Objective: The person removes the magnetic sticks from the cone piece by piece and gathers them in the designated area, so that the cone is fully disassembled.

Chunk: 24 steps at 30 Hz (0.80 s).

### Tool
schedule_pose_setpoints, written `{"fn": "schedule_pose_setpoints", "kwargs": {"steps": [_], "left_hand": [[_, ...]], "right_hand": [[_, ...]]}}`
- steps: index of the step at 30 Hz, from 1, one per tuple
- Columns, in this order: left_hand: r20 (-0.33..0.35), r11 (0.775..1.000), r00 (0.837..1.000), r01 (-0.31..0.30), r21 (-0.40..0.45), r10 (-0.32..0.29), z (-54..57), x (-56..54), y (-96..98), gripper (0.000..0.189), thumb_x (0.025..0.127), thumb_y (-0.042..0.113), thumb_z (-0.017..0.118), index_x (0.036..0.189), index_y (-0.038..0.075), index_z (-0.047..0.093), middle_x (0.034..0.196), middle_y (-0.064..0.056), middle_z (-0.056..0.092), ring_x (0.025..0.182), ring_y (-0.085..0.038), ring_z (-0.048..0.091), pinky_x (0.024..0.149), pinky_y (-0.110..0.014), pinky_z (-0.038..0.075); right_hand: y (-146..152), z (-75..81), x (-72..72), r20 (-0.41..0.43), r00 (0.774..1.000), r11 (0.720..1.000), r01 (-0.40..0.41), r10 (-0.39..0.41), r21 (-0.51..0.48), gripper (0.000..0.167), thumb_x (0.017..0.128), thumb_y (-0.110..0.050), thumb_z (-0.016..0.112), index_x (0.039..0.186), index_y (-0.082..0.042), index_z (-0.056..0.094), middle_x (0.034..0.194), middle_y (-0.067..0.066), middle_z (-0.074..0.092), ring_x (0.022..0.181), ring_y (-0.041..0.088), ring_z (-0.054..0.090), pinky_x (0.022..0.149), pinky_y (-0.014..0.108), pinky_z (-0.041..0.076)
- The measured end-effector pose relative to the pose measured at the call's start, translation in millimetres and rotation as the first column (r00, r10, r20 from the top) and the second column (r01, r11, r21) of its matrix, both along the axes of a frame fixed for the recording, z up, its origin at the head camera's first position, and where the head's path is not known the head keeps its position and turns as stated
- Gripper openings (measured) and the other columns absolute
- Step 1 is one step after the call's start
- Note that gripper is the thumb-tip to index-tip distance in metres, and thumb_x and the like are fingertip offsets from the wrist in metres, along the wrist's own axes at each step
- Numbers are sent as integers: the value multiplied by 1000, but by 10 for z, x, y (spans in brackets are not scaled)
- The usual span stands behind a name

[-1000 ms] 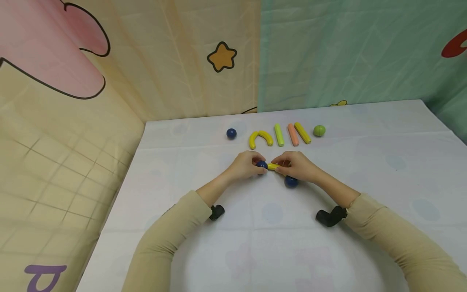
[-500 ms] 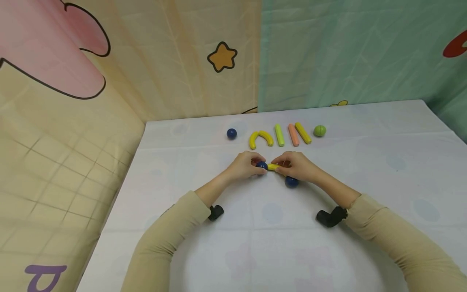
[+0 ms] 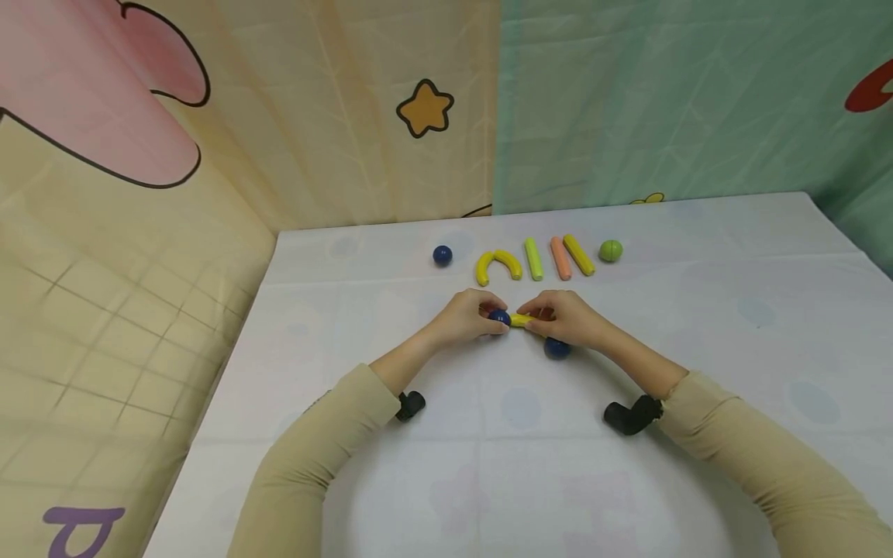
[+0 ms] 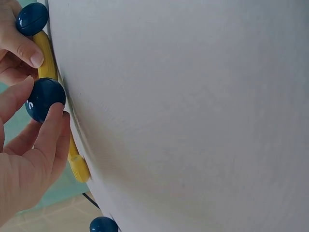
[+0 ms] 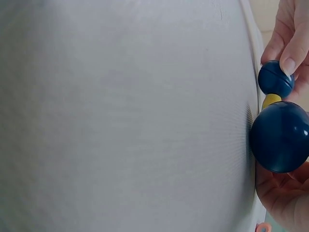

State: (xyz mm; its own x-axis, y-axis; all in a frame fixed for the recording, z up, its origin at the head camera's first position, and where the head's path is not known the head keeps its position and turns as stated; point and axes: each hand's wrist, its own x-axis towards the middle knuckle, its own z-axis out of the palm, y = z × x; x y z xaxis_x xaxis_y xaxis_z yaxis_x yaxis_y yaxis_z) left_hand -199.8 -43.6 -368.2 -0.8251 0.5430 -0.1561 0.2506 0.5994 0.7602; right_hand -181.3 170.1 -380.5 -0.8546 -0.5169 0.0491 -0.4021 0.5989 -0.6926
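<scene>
In the head view my left hand [image 3: 469,316] pinches a glossy blue ball [image 3: 499,317] between thumb and fingers. That ball touches one end of a yellow curved rod [image 3: 519,320], which my right hand [image 3: 568,316] holds by thumb and fingertips. A second blue ball [image 3: 557,349] sits at the rod's other end, under the right hand. The left wrist view shows the yellow rod [image 4: 47,58] running between the two balls, though the right fingers cover part of it. From the right wrist, the second blue ball [image 5: 281,137] looms nearest and hides most of the rod.
Along the back of the white-clothed table [image 3: 391,310] lie a loose blue ball [image 3: 443,256], two curved yellow rods [image 3: 509,264], a light green rod [image 3: 533,259], a salmon rod [image 3: 560,258], a straight yellow rod [image 3: 579,255] and a green ball [image 3: 610,250]. Printed curtains stand behind.
</scene>
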Motion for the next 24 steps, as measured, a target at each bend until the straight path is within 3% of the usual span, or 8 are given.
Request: {"fn": "schedule_pose_setpoints", "kwargs": {"steps": [9, 14, 24], "left_hand": [[19, 1000, 1000, -2, 3, 2, 12, 0, -10, 35, 83, 16, 72, 115, 4, 64, 102, -5, 60, 90, -15, 52, 75, -21, 45], [13, 1000, 1000, -15, 7, 15, 58, -18, -107, 35, 83, 16, 72, 115, 3, 63, 104, -6, 60, 92, -17, 52, 78, -23, 45], [-7, 987, 987, -163, -11, 163, 135, -147, -465, 37, 83, 18, 71, 117, 5, 63, 107, -6, 61, 98, -20, 52, 85, -31, 44]], "right_hand": [[-7, 3, -7, 1, 1000, 1000, -3, 3, 7, 24, 84, -2, 66, 107, 3, 67, 84, 5, 64, 71, 15, 53, 62, 25, 46], [-3, -19, -25, -4, 1000, 1000, -7, 7, 11, 23, 84, -4, 67, 107, 2, 67, 86, 5, 64, 71, 15, 52, 61, 25, 45], [9, -30, -27, 9, 1000, 1000, 7, -7, 0, 23, 84, -5, 68, 106, 1, 68, 88, 6, 65, 72, 16, 51, 62, 25, 43]]}}
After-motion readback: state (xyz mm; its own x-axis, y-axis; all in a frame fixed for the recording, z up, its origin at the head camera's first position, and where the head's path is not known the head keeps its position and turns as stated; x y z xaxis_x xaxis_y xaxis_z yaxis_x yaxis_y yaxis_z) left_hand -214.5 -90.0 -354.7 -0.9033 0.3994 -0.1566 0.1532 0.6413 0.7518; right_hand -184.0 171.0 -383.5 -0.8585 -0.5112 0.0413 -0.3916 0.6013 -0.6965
